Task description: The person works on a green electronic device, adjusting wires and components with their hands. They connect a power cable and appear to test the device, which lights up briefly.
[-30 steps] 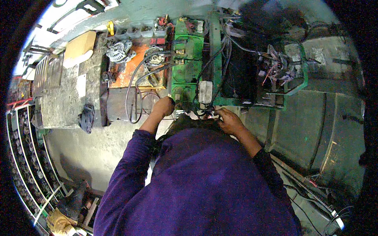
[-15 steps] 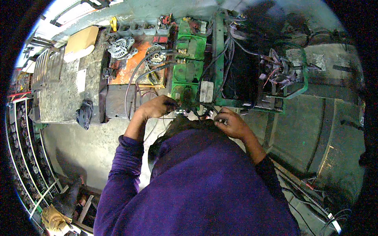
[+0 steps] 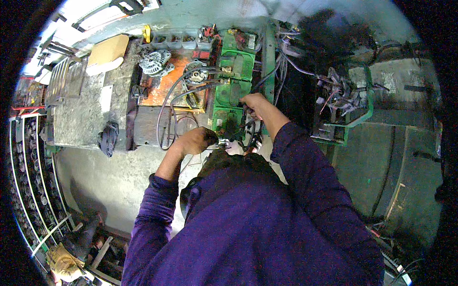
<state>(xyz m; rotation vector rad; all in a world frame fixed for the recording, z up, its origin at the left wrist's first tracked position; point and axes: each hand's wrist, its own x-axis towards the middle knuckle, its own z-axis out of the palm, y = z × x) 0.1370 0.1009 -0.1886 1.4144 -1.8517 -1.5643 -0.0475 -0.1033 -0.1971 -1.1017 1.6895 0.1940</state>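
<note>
A row of green batteries [image 3: 232, 93] runs away from me along the bench. Close to the front end of the nearest one, my left hand [image 3: 194, 142] is closed, its fingers curled round something dark that I cannot make out. My right hand [image 3: 255, 105] reaches to the right edge of the row, fingers bent and pressed together. Dark cables [image 3: 249, 127] lie below that hand; what it grips is hidden. Two grey cables [image 3: 170, 99] loop from the battery tops down to the left. Beside the batteries, pliers [image 3: 193, 99] rest on an orange board.
An alternator [image 3: 155, 63] and another round metal part [image 3: 196, 75] sit on the orange board [image 3: 171, 88]. Small clear bins [image 3: 174, 41] line the back. A green metal frame [image 3: 368, 102] with wiring stands right. A worn tabletop [image 3: 78, 107] carries cardboard [image 3: 109, 51] and a black cloth [image 3: 109, 138].
My right hand has moved forward from near my body to the batteries' right edge. My left hand stays near the front battery, slightly lower in view. The view has shifted a little.
</note>
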